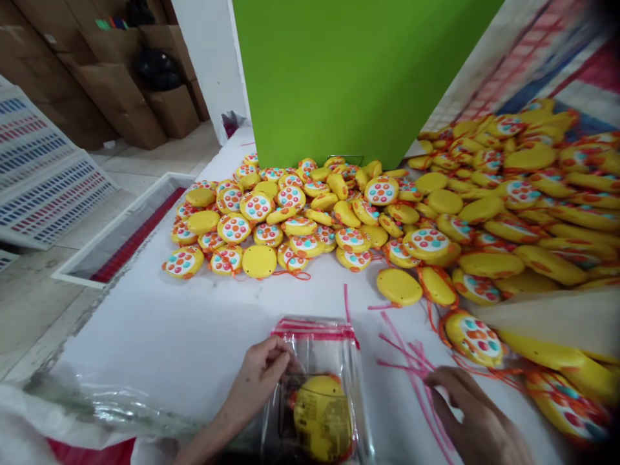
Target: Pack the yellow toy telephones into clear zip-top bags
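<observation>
A clear plastic bag (314,352) with a pink-red strip along its top lies on the table in front of me. Inside it is a yellow oval toy (322,416), seen through the plastic with some printing over it. My left hand (264,374) pinches the bag's left edge between thumb and fingers. To the right, my right hand (472,413) is over the table, its thumb and fingers bent and apart. Its fingertips meet or nearly meet several loose pink strips (411,365); contact is unclear.
A heap of yellow toys (256,206) with colored dots and orange cords spreads across the back and right of the white table (169,336). Behind it stands a green panel (349,77). Plastic crates (48,168) and cardboard boxes (116,97) are at the left.
</observation>
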The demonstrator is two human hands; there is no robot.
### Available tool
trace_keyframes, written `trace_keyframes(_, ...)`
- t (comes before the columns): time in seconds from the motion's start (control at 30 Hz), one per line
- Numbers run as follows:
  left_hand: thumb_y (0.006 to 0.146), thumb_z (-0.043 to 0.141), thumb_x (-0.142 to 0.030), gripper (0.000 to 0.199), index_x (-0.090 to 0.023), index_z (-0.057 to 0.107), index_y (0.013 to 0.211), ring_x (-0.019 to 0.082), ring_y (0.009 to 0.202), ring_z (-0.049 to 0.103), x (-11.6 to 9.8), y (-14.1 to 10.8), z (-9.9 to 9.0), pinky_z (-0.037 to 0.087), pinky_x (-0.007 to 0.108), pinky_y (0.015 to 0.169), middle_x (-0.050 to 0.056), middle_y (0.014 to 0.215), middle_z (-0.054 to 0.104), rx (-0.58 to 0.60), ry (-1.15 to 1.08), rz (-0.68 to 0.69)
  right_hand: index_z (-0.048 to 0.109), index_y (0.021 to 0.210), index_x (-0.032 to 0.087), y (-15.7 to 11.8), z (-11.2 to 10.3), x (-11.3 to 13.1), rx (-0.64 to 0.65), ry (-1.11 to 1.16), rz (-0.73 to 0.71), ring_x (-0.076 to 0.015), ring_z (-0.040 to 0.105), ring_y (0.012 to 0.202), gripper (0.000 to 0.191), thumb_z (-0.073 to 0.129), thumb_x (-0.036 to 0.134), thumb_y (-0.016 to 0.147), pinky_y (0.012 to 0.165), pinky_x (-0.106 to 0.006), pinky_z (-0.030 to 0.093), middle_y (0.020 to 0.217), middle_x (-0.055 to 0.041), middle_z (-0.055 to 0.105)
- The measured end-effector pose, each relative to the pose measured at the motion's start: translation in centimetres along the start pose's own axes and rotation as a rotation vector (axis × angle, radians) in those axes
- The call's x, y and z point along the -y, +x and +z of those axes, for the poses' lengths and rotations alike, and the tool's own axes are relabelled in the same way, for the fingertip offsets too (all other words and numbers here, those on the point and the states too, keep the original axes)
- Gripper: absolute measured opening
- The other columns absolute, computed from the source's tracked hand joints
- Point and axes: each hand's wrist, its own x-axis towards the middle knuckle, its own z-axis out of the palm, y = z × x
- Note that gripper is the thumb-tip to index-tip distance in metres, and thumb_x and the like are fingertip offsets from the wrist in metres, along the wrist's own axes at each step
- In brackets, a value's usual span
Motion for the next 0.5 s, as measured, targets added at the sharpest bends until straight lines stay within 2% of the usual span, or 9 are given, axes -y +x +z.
trace_keyframes(0.03, 0.08, 0.051, -0.03, 0.015, -0.016, 0.055, 0.077, 0.019, 0.072, 0.065, 0.0, 0.0, 0.0, 0.049, 0.028, 0.066, 0.006, 0.074, 0.067, -0.002, -0.006, -0.006, 0.062, 0.084, 0.026, 0.7, 0.4, 2.0, 0.011, 0.058, -0.039, -0.0159, 0.064, 0.072, 0.021, 0.045, 0.037, 0.081, 0.058, -0.024, 0.049, 0.094, -0.0037, 0.066)
trace_keyframes(0.1, 0.08, 0.051, -0.03, 0.015, -0.016, 0.055, 0.077, 0.019, 0.072, 0.065, 0.1, 0.0, 0.0, 0.049, 0.028, 0.066, 0.006, 0.075, 0.068, -0.008, -0.01, -0.003, 0.063, 0.087, 0.025, 2.4, 1.5, 5.7, 0.131, 0.204, -0.081, -0.0127, 0.06, 0.062, 0.02, 0.045, 0.034, 0.084, 0.058, -0.023, 0.047, 0.084, -0.0022, 0.066)
trace_keyframes(0.2, 0.081, 0.051, -0.031, 0.016, -0.016, 0.055, 0.076, 0.02, 0.073, 0.065, 0.4, -0.1, 0.0, 0.05, 0.03, 0.069, 0.006, 0.076, 0.068, -0.014, -0.019, 0.001, 0.063, 0.085, 0.021, 4.5, 3.4, 9.1, 0.344, 0.417, -0.076, -0.0119, 0.056, 0.056, 0.016, 0.055, 0.033, 0.078, 0.054, -0.022, 0.044, 0.069, 0.0006, 0.064)
trace_keyframes(0.33, 0.082, 0.051, -0.032, 0.016, -0.016, 0.054, 0.077, 0.02, 0.074, 0.066, 0.8, 0.0, -0.3, 0.05, 0.03, 0.07, 0.006, 0.077, 0.068, 0.0, -0.045, 0.011, 0.059, 0.073, 0.018, 5.5, 4.9, 9.6, 0.486, 0.671, -0.016, -0.0124, 0.054, 0.06, 0.011, 0.059, 0.029, 0.073, 0.057, -0.022, 0.042, 0.064, 0.0016, 0.06)
trace_keyframes(0.5, 0.083, 0.051, -0.037, 0.018, -0.02, 0.049, 0.081, 0.019, 0.072, 0.065, 1.0, -0.1, -0.8, 0.049, 0.028, 0.065, 0.003, 0.074, 0.068, 0.013, -0.111, -0.043, 0.052, 0.067, 0.018, 5.1, 4.8, 8.4, 0.482, 0.758, -0.055, -0.0103, 0.044, 0.059, 0.019, 0.054, 0.032, 0.079, 0.055, -0.021, 0.037, 0.061, 0.0032, 0.048)
